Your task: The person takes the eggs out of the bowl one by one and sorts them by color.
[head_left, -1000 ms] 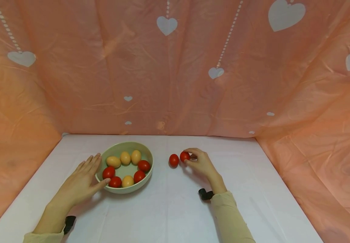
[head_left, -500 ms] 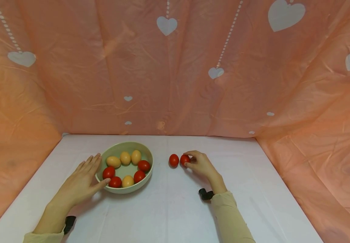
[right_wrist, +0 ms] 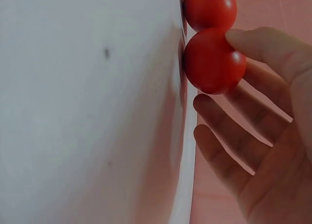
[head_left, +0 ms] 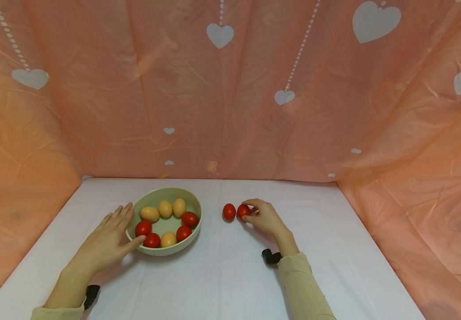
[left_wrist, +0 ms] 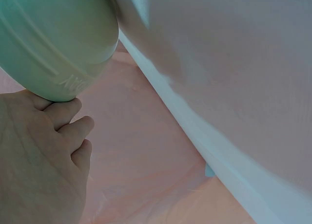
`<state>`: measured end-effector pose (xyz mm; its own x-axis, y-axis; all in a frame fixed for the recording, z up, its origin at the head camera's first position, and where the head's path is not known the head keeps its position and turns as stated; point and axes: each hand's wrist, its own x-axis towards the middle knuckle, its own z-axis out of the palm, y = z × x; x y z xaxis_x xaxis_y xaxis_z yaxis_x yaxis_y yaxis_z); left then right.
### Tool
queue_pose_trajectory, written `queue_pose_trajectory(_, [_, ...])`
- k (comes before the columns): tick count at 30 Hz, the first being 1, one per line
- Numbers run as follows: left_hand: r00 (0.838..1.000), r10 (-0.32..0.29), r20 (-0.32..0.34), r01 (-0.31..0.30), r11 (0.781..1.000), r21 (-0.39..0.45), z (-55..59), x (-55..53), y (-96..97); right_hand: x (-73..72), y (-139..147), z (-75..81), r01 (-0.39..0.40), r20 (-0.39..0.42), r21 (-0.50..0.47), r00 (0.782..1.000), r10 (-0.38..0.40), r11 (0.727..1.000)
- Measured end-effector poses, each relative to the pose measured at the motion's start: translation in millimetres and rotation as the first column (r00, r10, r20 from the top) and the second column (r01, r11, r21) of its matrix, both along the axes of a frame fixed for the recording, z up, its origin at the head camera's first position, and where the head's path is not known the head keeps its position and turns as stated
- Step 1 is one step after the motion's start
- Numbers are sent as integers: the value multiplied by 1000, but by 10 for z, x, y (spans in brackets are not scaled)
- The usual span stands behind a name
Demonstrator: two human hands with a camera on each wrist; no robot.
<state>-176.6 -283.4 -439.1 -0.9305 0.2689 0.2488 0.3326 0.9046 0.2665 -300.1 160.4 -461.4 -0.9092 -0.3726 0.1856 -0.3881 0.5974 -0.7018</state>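
Note:
A pale green bowl (head_left: pixel 164 251) stands on the table at left centre. Inside it, red cherry tomatoes (head_left: pixel 190 218) and yellow egg-shaped fruits (head_left: pixel 165 209) form a ring. My left hand (head_left: pixel 104 242) rests against the bowl's left side, its fingers stretched out and its thumb at the near rim. With thumb and index finger my right hand (head_left: pixel 266 218) pinches a red cherry tomato (right_wrist: pixel 214 61) on the table. Directly left of that one lies a second tomato (head_left: pixel 229 212); the two overlap in the right wrist view.
White cloth covers the table (head_left: pixel 198 284). Orange-pink curtains (head_left: pixel 230 111) with white hearts enclose the back and both sides. A black camera mount (head_left: pixel 271 256) sits on the right wrist, and another mount (head_left: pixel 92 295) on the left.
My right hand has lowered slightly toward me with the tomato, now beside the second tomato. The left hand and the bowl have stayed put.

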Motion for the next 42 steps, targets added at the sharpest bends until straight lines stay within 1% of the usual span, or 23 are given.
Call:
queue_pose_trajectory(4, [1000, 0, -3, 0, 1000, -5, -1, -3, 0, 12, -1, 13, 2, -9, -8, 1000, -3, 1000])
queue_pose_trajectory(8, [1000, -5, -26, 5, 1000, -5, -24, 0, -7, 11, -3, 15, -3, -33, -10, 999, 3, 1000])
queue_pose_trajectory(13, [1000, -2, -14, 2, 1000, -2, -9, 4, -3, 9, -10, 34, 8, -63, 5, 998, -8, 1000])
queue_pose_trajectory(16, [1000, 0, -9, 0, 1000, -4, -4, 7, -3, 8, -36, 64, 10, -102, 12, 995, -9, 1000])
queue_pose_trajectory(19, [1000, 0, -12, 0, 1000, -3, -9, 12, -6, 15, -80, 101, -3, -160, 6, 987, 4, 1000])
queue_pose_trajectory(22, [1000, 2, -16, -2, 1000, -2, -9, 16, -6, 23, -133, 128, -22, -225, 2, 974, 22, 1000])
queue_pose_trajectory(25, [1000, 1, -15, -1, 1000, -3, -4, 18, -2, 43, -200, 166, -40, -265, -10, 963, 36, 999])
queue_pose_trajectory(29, [1000, -3, -16, 3, 1000, 2, 2, 19, 2, 69, -299, 216, -61, -272, -23, 961, 53, 998])
queue_pose_trajectory(33, [1000, -5, -24, 5, 1000, 3, -3, 20, -3, 75, -400, 242, -108, -277, -29, 956, 96, 994])
queue_pose_trajectory(36, [1000, -4, -30, 4, 1000, 0, -9, 17, -8, 76, -480, 258, -153, -302, -22, 943, 139, 988])
queue_pose_trajectory(42, [999, -9, -41, 9, 1000, 1, -12, 14, -5, 111, -657, 300, -213, -342, 33, 916, 211, 976])
